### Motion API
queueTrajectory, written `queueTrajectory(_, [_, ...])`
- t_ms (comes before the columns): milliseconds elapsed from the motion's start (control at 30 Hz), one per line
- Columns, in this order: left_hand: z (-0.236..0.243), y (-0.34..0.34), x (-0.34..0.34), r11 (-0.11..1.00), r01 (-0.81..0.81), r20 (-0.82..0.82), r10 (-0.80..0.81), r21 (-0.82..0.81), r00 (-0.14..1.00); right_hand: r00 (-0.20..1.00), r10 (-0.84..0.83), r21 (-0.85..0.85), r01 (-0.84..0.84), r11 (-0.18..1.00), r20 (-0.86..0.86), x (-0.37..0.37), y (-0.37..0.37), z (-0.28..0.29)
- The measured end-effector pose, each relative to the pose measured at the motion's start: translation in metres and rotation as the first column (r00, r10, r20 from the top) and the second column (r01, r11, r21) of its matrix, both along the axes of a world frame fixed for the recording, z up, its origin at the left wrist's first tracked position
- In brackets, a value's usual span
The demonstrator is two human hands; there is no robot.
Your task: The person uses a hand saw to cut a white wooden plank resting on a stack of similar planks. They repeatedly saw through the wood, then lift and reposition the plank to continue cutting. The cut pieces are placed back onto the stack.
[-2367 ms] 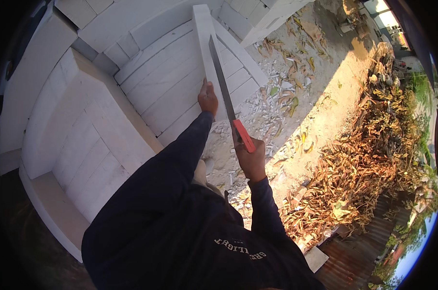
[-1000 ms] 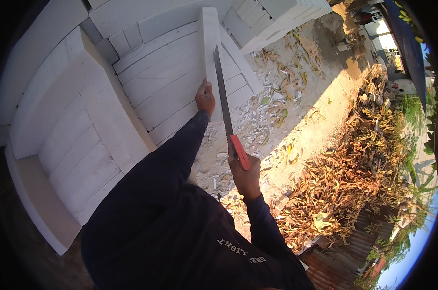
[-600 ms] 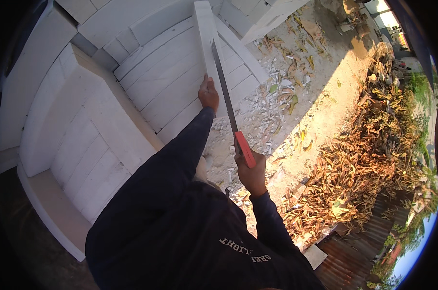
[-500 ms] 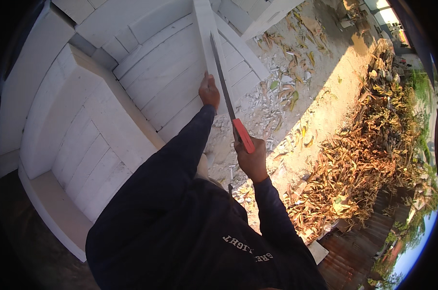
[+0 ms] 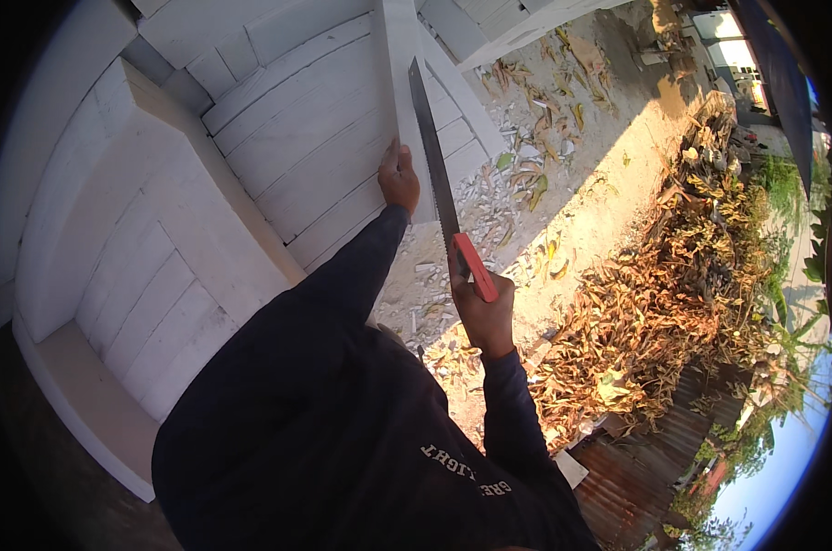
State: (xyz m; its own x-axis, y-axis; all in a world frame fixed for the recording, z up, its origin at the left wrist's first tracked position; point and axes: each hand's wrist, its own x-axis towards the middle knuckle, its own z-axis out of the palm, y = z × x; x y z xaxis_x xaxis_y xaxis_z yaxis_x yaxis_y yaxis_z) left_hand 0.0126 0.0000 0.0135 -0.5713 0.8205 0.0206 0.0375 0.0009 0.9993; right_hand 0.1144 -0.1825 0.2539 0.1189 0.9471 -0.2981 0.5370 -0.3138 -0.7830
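A long white block (image 5: pixel 392 64) stands out over a layer of white blocks (image 5: pixel 306 124), with my left hand (image 5: pixel 399 176) curled round its near left side. My right hand (image 5: pixel 480 312) grips the red handle (image 5: pixel 476 268) of a hand saw, whose toothed dark blade (image 5: pixel 432 143) reaches up along the white block's right part toward its far end. How deep the blade sits, if it cuts in at all, I cannot tell.
Stacked white blocks (image 5: pixel 99 193) fill the left side and top. White chips and leaves lie on the sandy ground (image 5: pixel 618 147) at my right, beside a big pile of dry leaves (image 5: pixel 636 294). Rusty corrugated metal (image 5: pixel 636 482) is at lower right, with plants (image 5: pixel 783 184) beyond.
The saw and my right hand have shifted back and forth along the block over the earlier frames. My left hand stays on the block; the whole view has moved slightly.
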Motion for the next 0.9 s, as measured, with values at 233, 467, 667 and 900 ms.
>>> queueTrajectory(233, [-0.006, 0.001, 0.001, 1.000, -0.010, -0.008, 0.010, 0.021, 1.000, 0.996, 0.054, -0.022, -0.053, 0.998, 0.071, 0.003, 0.005, 0.026])
queueTrajectory(467, [-0.004, -0.001, 0.003, 0.999, -0.002, 0.076, -0.001, 0.037, 0.997, 1.000, -0.003, 0.064, 0.003, 0.998, 0.000, -0.023, -0.007, 0.002])
queueTrajectory(667, [-0.015, 0.001, 0.002, 0.996, -0.001, 0.027, -0.001, 0.084, 1.000, 0.999, 0.029, 0.099, -0.026, 0.995, -0.026, -0.026, 0.001, 0.012])
queueTrajectory(900, [-0.018, 0.003, -0.009, 0.997, 0.073, 0.098, -0.072, -0.010, 0.993, 0.997, -0.005, 0.204, 0.021, 0.979, -0.082, -0.014, -0.020, -0.040])
